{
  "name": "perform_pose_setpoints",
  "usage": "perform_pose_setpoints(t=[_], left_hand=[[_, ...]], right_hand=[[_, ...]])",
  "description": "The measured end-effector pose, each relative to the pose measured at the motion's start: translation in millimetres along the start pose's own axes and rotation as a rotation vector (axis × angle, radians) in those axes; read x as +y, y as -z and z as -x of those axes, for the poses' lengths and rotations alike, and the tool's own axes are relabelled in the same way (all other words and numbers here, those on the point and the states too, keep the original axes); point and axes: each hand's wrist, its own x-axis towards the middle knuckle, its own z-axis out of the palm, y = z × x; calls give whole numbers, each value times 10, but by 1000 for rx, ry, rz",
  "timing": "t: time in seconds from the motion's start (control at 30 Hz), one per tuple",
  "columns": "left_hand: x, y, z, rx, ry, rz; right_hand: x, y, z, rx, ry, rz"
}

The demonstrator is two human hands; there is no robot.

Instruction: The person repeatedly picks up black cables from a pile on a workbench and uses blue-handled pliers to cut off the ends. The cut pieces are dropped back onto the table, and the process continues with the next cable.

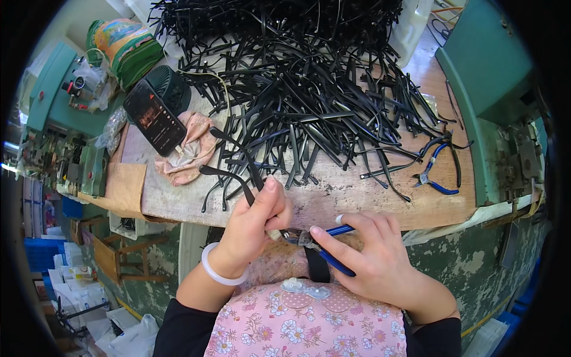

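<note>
Left hand (259, 217) pinches a black plastic arm (238, 156) just off the bench's (357, 199) near edge, fingers closed tight. Right hand (372, 253) wraps the blue-handled pliers (324, 247), whose nose meets the arm's lower end. The thumb sits close; one slip of the nose could nip it.

bare bench edge (369, 202) before strip heap (309, 89)

The plier (333, 250) jaws' grip is hidden between the left hand (259, 223) and right hand (372, 262). The far black pile (285, 35) runs past the top edge. Phone (156, 116) screen detail is too small to tell.
</note>
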Motion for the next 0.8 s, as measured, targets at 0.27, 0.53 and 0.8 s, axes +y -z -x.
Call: perform_pose_setpoints(t=[0.27,0.53,0.8], left_hand=[[-193,-198,114,276,-493,-154],[-306,-382,23,542,-890,-432],[-238,-153,-7,298,-482,-71]], right_hand=[[28,7,25,-62,-66,-125],[-72,-108,-32,105,-88,-292],[68,-156,62,25,-106,-229]])
